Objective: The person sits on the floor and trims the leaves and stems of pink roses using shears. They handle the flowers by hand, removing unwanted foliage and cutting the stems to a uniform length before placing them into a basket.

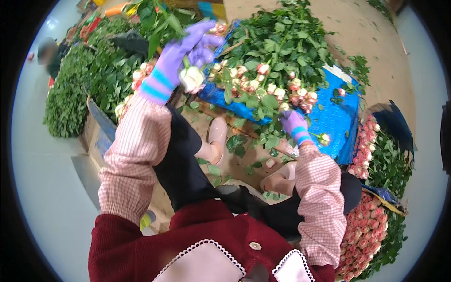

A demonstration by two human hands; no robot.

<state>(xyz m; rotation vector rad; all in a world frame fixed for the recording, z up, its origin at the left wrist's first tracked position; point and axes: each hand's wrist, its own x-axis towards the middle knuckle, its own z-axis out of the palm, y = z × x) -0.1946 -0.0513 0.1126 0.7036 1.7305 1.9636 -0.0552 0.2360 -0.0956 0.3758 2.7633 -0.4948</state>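
Purple gloves with blue-striped cuffs cover both of my hands. My left hand [188, 50] is raised at the upper left, closed round the stem of a rose. Its white bloom [192, 80] hangs head-down below my palm, and green leaves [162, 26] stick up beyond my fingers. Farther right and lower, my right hand [295, 123] reaches to the near edge of a pile of cut roses [270, 87]. Its fingers are curled against the blooms; what they grip is hidden. A single pale rose [324, 139] lies beside my right wrist.
The rose pile rests on a blue sheet [331, 124]. Bundled pink roses [364, 230] stand at the right, below another pink-and-white bundle [364, 148]. Leafy bunches [82, 89] fill the left, near another person [49, 56]. Fallen leaves [237, 145] litter the floor round my feet.
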